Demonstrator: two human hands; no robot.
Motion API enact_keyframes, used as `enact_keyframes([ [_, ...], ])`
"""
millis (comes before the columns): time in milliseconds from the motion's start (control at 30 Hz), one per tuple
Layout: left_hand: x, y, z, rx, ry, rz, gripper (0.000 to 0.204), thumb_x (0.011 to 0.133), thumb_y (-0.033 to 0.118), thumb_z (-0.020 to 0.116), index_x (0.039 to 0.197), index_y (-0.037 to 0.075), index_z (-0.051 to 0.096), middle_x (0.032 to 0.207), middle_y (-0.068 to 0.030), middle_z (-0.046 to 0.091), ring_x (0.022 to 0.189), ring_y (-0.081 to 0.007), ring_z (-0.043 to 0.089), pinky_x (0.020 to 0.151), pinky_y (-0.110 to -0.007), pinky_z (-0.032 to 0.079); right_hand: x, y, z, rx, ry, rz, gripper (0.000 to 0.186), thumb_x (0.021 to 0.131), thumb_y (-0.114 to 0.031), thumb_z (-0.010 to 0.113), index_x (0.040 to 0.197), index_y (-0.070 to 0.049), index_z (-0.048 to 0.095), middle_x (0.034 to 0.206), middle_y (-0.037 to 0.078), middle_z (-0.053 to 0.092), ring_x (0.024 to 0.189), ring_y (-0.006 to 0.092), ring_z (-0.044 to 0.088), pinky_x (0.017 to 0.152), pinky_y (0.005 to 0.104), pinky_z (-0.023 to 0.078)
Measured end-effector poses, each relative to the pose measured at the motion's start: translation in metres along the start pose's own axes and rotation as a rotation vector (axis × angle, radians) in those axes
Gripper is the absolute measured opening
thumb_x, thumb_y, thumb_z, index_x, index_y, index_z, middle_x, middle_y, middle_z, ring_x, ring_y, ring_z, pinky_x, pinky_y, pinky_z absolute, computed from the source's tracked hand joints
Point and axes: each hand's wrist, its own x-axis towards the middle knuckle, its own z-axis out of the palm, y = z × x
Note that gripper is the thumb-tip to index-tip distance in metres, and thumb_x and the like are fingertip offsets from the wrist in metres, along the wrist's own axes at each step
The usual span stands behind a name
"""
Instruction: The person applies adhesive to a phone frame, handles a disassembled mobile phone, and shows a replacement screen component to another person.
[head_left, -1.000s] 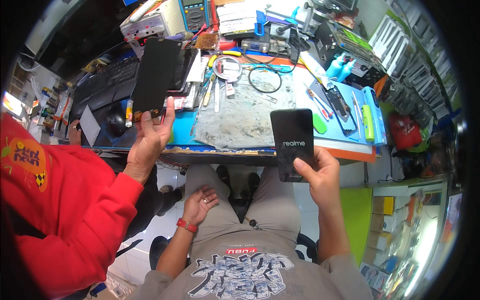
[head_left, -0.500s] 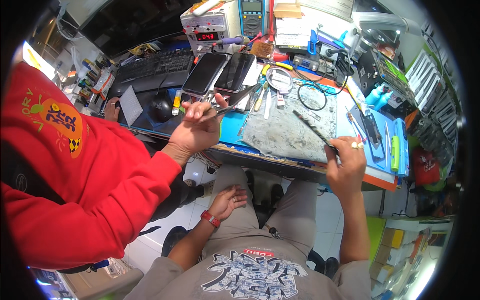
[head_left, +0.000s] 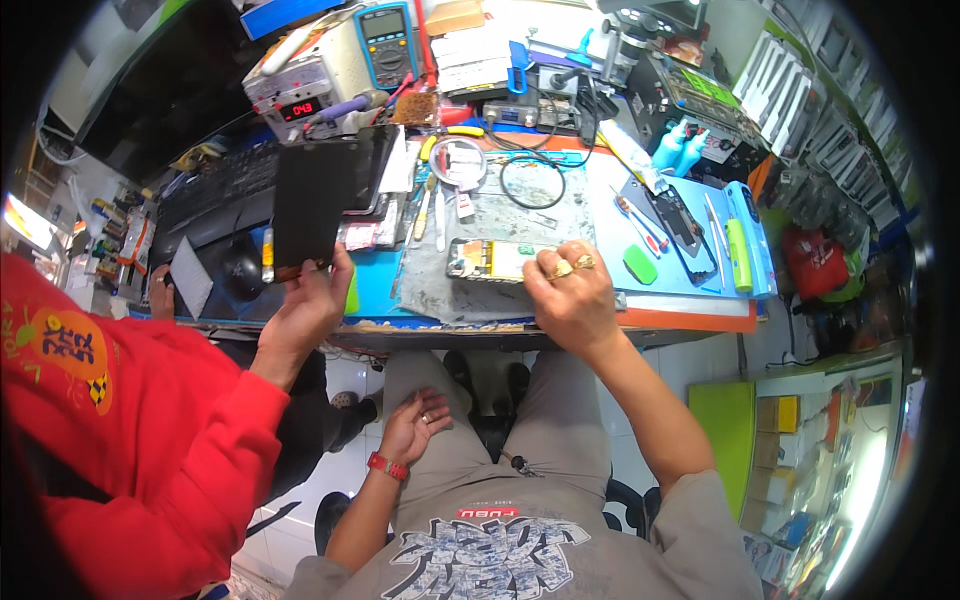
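Note:
My right hand rests on the grey work mat, fingers curled over the right end of an opened phone body that lies flat with its yellow-green inside facing up. On my left thigh lies my left hand, a red band at the wrist, fingers apart and holding nothing. At the left, a co-worker's hand in a red sleeve holds a black phone panel upright over the bench edge.
The bench is crowded: a multimeter and a power supply at the back, a keyboard and mouse on the left, and tweezers and tools by the mat. A blue mat at the right carries another phone and tools.
My right hand has brought the phone down from in front of me and laid it open-side up on the mat. The co-worker's hand has raised the black panel again. My left hand stayed on my thigh.

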Motion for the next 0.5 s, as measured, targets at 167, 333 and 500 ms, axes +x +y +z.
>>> enact_keyframes([
  [167,-0.0007,0.0019,0.0017,0.006,0.009,-0.002,0.036,0.109,0.022,0.045,0.136,0.001,0.051,0.129,-0.0218,0.062,0.11,-0.0324,0.065,0.096,-0.051,0.055,-0.003,-0.0004,0.0044,0.006,-0.02,-0.022,0.02,0.074,-0.012,0.062,0.091,-0.003,0.067,0.091,0.009,0.064,0.089,0.0277,0.06,0.086,0.0436,0.05],
  [333,0.0002,0.0017,0.0027,0.008,0.018,0.002,0.035,0.108,0.022,0.045,0.137,0.003,0.051,0.131,-0.0212,0.061,0.11,-0.0325,0.065,0.097,-0.053,0.054,-0.0081,0.0011,0.0049,0.009,0.003,-0.02,0.02,0.076,-0.014,0.062,0.091,-0.003,0.067,0.092,0.01,0.064,0.089,0.0277,0.06,0.086,0.044,0.05],
  [500,-0.0001,0.0016,0.003,0.022,0.04,-0.007,0.035,0.107,0.024,0.047,0.137,0.005,0.052,0.129,-0.0195,0.061,0.108,-0.0311,0.064,0.097,-0.052,0.054,-0.0085,-0.0017,0.0045,0.054,-0.032,0.012,0.017,0.077,-0.013,0.061,0.088,-0.002,0.067,0.092,0.012,0.065,0.092,0.0302,0.063,0.089,0.0451,0.049],
])
